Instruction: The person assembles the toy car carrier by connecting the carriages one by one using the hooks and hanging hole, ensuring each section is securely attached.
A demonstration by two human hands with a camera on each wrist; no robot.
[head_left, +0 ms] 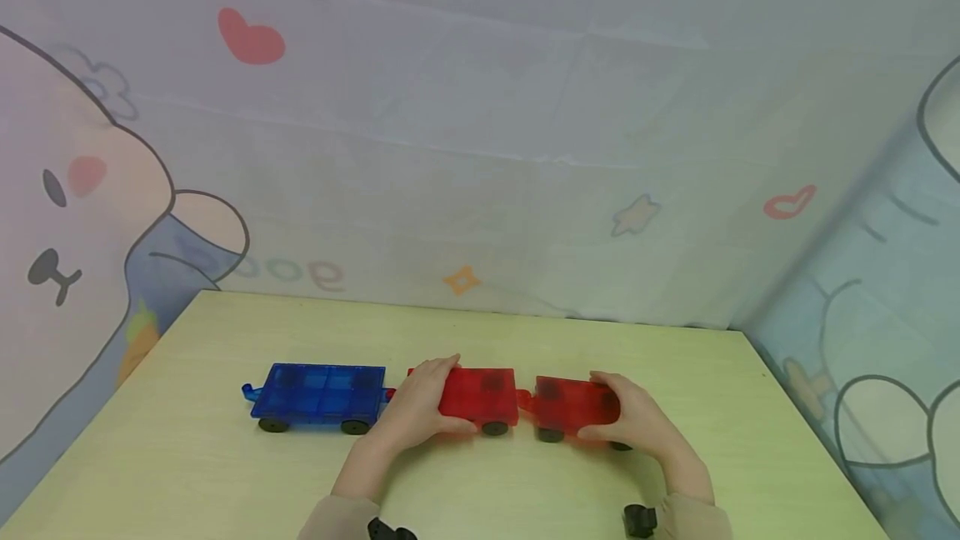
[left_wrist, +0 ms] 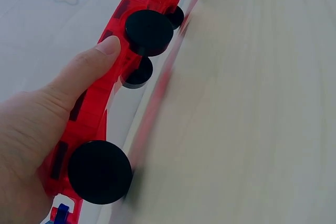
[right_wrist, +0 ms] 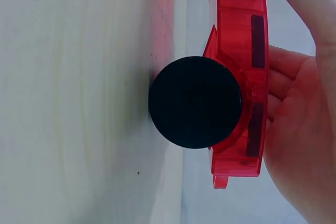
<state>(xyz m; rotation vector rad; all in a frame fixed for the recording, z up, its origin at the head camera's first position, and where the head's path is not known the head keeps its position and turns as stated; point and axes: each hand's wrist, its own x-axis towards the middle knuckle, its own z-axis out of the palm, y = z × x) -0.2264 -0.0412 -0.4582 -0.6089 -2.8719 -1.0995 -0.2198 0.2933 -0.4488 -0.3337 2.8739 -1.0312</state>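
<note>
Three toy train cars stand in a row on black wheels. On the left is a translucent blue car (head_left: 322,394) with a hook at its free end. My left hand (head_left: 422,411) grips the middle red car (head_left: 487,394) across its top, thumb on the near side, as the left wrist view shows. The right red car (head_left: 564,407) is held by my right hand (head_left: 643,419), thumb in front and fingers over the far side. A red coupling (head_left: 525,399) spans the gap between both red cars. At the blue car's joint, my left hand partly hides the link.
The cars are on a pale wooden table (head_left: 187,457). A printed cloth wall (head_left: 525,190) rises behind the table's far edge, with more cloth at both sides. Black wrist cameras (head_left: 640,521) show at the bottom, at both sleeves.
</note>
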